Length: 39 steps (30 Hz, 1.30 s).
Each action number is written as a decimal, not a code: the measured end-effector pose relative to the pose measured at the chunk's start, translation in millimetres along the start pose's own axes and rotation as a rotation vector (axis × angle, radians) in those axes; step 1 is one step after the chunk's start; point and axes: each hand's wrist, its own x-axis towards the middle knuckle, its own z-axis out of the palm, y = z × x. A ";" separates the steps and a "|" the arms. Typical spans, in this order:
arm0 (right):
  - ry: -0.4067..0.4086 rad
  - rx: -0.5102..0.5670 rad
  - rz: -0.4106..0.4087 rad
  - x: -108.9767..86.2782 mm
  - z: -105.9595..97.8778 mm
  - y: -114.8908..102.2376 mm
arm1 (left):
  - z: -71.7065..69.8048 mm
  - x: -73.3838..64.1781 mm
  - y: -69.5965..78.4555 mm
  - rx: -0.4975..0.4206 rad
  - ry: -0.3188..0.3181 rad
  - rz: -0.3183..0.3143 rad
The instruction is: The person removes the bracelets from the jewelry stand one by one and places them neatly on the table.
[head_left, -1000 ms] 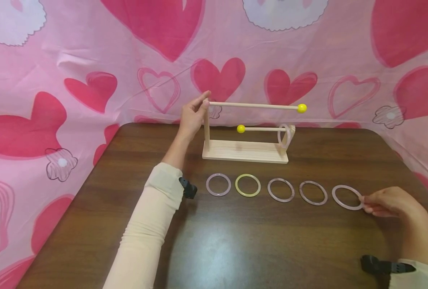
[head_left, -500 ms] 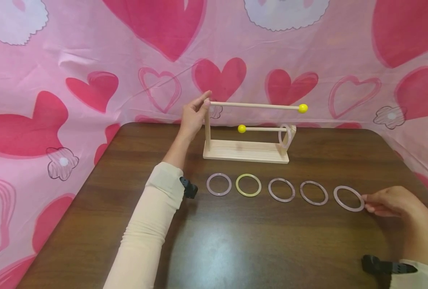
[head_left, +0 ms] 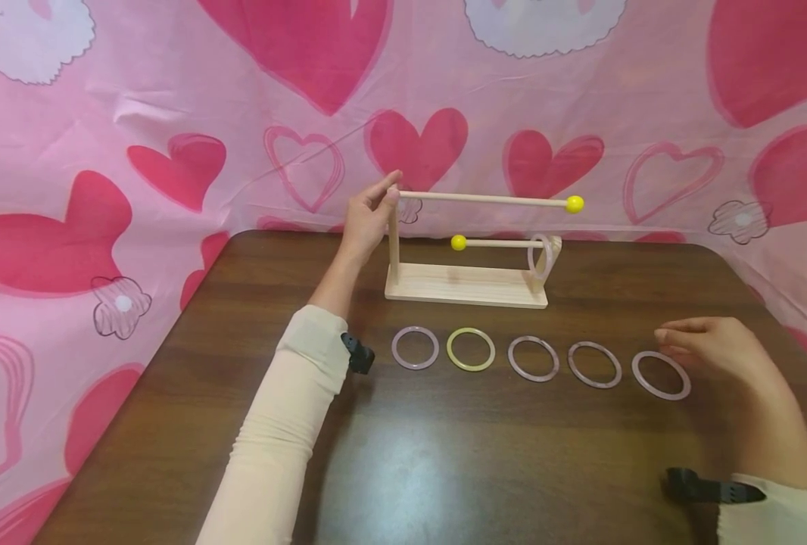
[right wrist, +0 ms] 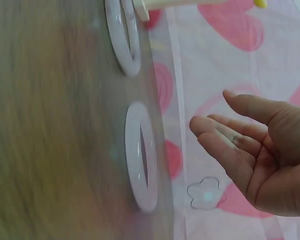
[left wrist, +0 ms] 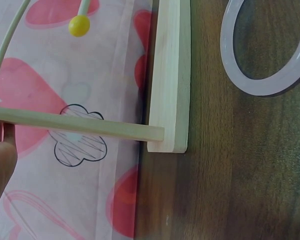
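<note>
A wooden stand [head_left: 468, 285] has two horizontal rods tipped with yellow balls. My left hand [head_left: 369, 216] grips the top of its tall left post, thumb and fingers on either side. On the short lower rod hangs a pale purple ring [head_left: 540, 257], near the right post. My right hand [head_left: 717, 344] holds nothing and hovers just over the rightmost pale purple ring [head_left: 661, 375], fingers loosely extended; the right wrist view shows that hand [right wrist: 260, 150] apart from the ring [right wrist: 141, 157].
Left of the rightmost ring, more rings lie in a row: a purple ring [head_left: 594, 365], another purple ring [head_left: 533, 359], a yellow ring [head_left: 471, 349] and a lilac ring [head_left: 415, 348]. A heart-patterned pink cloth [head_left: 444, 83] hangs behind the brown table [head_left: 478, 469].
My right hand has let go of the rightmost ring and risen up and to the left. That ring lies slightly further right. The left hand keeps its place on the post.
</note>
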 end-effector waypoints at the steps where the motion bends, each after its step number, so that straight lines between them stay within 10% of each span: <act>1: 0.024 -0.059 -0.019 0.5 1.7 -4.1 | 0.0 -0.2 0.1 0.000 0.000 0.000; 4: 0.095 -0.185 -0.057 2.3 7.2 -14.8 | 0.1 -0.7 0.6 0.003 -0.002 0.000; 27: 0.432 0.053 -0.240 31.5 44.4 -63.3 | 1.5 -1.4 1.7 -0.008 0.009 -0.010; 39: 0.450 0.039 -0.266 42.0 62.3 -75.1 | 1.8 -2.4 1.8 0.002 0.005 0.023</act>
